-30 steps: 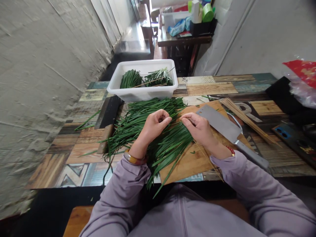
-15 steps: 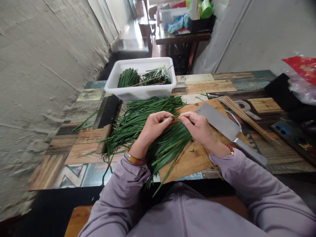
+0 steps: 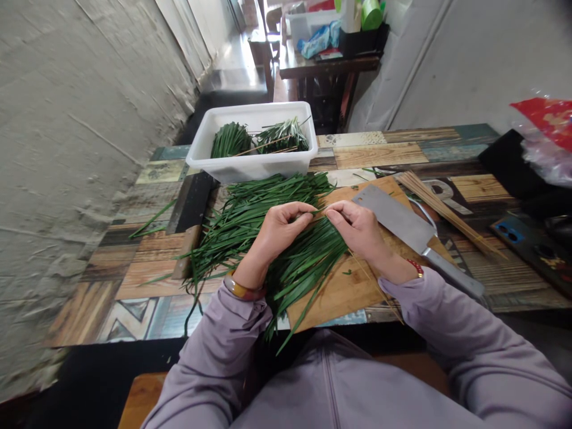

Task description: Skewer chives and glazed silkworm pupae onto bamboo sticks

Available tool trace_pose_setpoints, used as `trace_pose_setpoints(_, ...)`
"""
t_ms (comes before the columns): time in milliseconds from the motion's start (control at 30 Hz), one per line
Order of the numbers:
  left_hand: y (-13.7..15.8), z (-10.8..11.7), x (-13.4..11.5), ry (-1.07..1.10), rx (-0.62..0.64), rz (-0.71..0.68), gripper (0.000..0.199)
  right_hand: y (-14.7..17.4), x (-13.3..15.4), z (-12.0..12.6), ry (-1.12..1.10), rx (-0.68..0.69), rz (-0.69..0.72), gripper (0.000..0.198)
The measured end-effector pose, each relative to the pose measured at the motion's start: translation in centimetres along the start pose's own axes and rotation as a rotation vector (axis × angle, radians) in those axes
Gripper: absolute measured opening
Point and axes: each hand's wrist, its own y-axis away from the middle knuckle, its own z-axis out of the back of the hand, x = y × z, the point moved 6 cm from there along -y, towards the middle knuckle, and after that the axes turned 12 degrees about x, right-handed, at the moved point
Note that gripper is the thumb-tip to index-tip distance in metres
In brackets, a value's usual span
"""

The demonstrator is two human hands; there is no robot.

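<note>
My left hand [image 3: 286, 231] is closed in a pinch, its thumb and fingertips meeting on a few green chives. Close beside it, my right hand [image 3: 357, 231] pinches the same chives, almost touching the left fingertips. Beneath both hands a bunch of long chives [image 3: 308, 262] lies on the wooden cutting board [image 3: 322, 304]. Thin bamboo skewers [image 3: 373, 280] stick out below my right hand; their other ends are hidden. A larger pile of chives [image 3: 250, 214] spreads to the left. At the right, a cleaver [image 3: 397, 220] rests flat on the board.
A white plastic tub [image 3: 250, 170] with chive bunches and skewers stands behind the pile. A bundle of bamboo skewers [image 3: 447, 208] lies right of the cleaver. A dark-bladed knife [image 3: 192, 202] with a wooden handle lies left. A phone [image 3: 531, 250] sits at the far right.
The view has shifted very slightly. Both hands keep their pinch at nearly the same spot, and the surrounding things have not moved.
</note>
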Motion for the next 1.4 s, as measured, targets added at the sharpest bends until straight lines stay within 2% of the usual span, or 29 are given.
trace_pose_setpoints(567,0.1,-0.1,-0.3,0.003,0.012,-0.018,0.022,0.0,0.0,0.0,-0.012,-0.012,0.024,0.023)
trace_pose_setpoints(967,0.0,0.0,-0.6,-0.222,-0.003,-0.089,0.021,0.0,-1.1,-0.5,-0.123,0.025,-0.031,0.023)
trace_pose_setpoints(1200,0.0,0.0,-0.8,-0.258,0.001,-0.127,0.021,0.1,-0.2,-0.1,-0.137,0.039,-0.021,0.038)
trace_pose_setpoints(1400,0.0,-0.1,-0.7,-0.263,0.021,-0.129,0.021,0.1,-0.4,-0.4,-0.158,0.062,-0.007,0.026)
